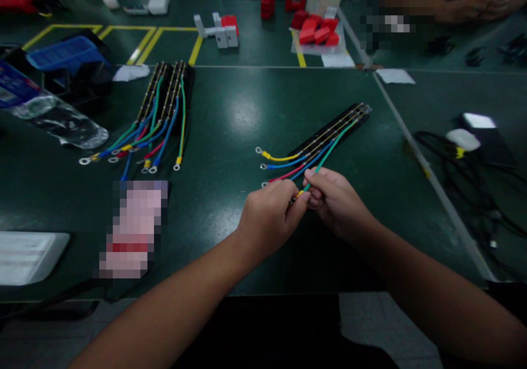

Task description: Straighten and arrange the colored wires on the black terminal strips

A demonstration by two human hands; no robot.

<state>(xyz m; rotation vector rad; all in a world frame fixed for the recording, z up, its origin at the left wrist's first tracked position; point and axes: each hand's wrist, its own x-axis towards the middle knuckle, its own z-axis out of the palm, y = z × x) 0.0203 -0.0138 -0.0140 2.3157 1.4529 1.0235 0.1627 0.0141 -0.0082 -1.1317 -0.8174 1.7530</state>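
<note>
A long black terminal strip point(329, 132) lies slanted on the green table, with yellow, blue, red and green wires running from it toward me. My left hand point(267, 212) pinches the free end of the green wire point(326, 155), near a yellow sleeve that shows between the fingers. Slightly farther up the same wire, my right hand point(340, 201) grips it between thumb and fingers. The ring tip of this wire is mostly hidden by my left hand. Beside my left hand lie the ring ends of the yellow wire point(280, 158), blue wire point(284, 163) and red wire point(286, 176).
More wired terminal strips point(171, 94) lie at left. A pixelated device point(134, 229), a white box point(31, 256), a plastic-wrapped item point(57, 119) and a blue tray point(66, 56) are nearby. Red parts point(319, 30) sit at the back; black cables point(457, 182) lie right. Another person's hands point(473, 6) appear top right.
</note>
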